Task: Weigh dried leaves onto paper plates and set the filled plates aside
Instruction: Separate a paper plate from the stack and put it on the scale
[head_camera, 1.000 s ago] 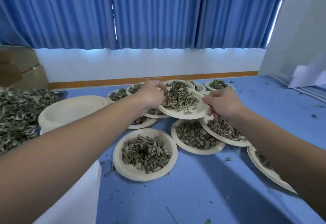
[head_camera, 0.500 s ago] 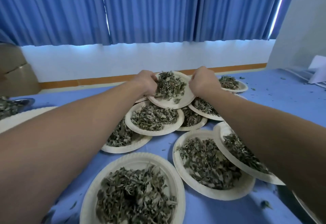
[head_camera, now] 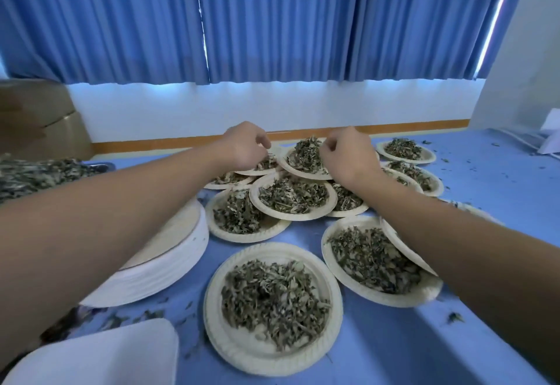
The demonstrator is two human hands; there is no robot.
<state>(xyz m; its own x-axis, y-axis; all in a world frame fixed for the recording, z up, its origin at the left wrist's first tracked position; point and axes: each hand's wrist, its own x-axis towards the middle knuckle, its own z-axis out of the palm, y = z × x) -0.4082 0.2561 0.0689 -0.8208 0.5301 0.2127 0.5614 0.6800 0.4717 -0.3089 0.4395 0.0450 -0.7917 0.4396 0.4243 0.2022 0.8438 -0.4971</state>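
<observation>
My left hand point(head_camera: 247, 148) sits loosely curled, its fingers point(head_camera: 263, 143) holding nothing, beside the filled plate point(head_camera: 298, 174), while my right hand point(head_camera: 348, 157) hides the plate's right rim so I cannot tell its grip, and since the plate is perched on overlapping plates point(head_camera: 291, 217), it could tip leaves onto the desk point(head_camera: 394, 339).

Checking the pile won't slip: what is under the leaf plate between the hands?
The leaf plate overlaps the rims of two filled plates: the front plate and the left plate. What lies under its middle is covered.
</observation>
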